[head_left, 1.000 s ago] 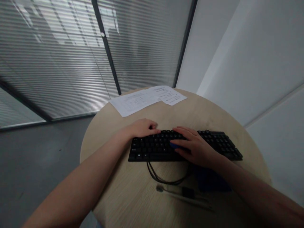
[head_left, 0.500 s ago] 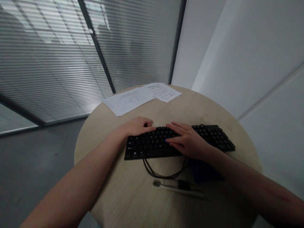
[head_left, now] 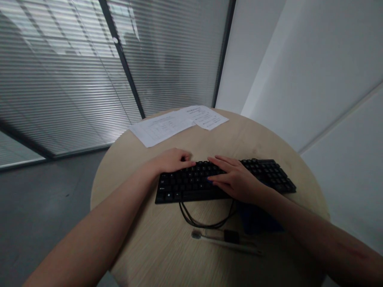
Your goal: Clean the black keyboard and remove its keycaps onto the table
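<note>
A black keyboard [head_left: 170, 187] lies across the round table, its number pad to the right. My left hand [head_left: 174, 160] is closed at its far left edge, thumb along the top row and the other fingers curled behind. Over the middle keys is my right hand [head_left: 237, 177], closed with thumb and fingers together on a small blue thing [head_left: 210, 180]. Only a bit of that blue thing shows, against the keys; its kind is hidden. Below my right wrist lies a dark blue piece, perhaps cloth [head_left: 257, 219], partly covered by the forearm.
The keyboard's black cable [head_left: 191, 220] loops at the near side. Closer to me lies a toothbrush [head_left: 221, 240] beside a brush-like item with a black band [head_left: 231, 236]. Printed papers [head_left: 167, 126] rest at the table's [head_left: 119, 167] far edge. A glass partition with blinds and a white wall stand behind.
Both hands keep nearly the same places on the keyboard. The whole view has shifted very slightly.
</note>
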Demonstrator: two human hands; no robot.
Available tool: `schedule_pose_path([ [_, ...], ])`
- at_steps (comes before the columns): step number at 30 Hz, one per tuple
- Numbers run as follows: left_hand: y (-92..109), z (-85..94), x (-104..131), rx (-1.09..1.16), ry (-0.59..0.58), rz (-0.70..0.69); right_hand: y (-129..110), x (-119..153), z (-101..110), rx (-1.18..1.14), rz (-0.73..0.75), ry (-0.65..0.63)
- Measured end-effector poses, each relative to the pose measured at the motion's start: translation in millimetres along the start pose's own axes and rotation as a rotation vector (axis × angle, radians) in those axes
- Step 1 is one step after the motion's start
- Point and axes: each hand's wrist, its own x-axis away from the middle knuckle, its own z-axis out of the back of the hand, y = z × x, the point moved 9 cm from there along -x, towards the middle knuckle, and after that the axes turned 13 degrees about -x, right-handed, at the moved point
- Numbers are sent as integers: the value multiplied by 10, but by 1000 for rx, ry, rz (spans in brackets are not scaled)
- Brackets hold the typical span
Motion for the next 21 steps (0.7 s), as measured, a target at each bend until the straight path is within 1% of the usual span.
schedule_pose_path([
  [6, 7, -2, 4, 7, -3, -5, -50, 3, 30, -67, 53, -14],
  [11, 2, 3, -5, 12, 25, -17, -9, -14, 22, -19, -15, -5],
  [15, 6, 7, -2, 17, 21, -14, -48, -16, 41, -38, 18, -13],
  [17, 9, 8, 4, 15, 14, -8, -47, -3, 80, -36, 22, -6],
  [21, 5, 20, 10, 8, 22, 0, 23, 30, 209, 16, -29, 29],
])
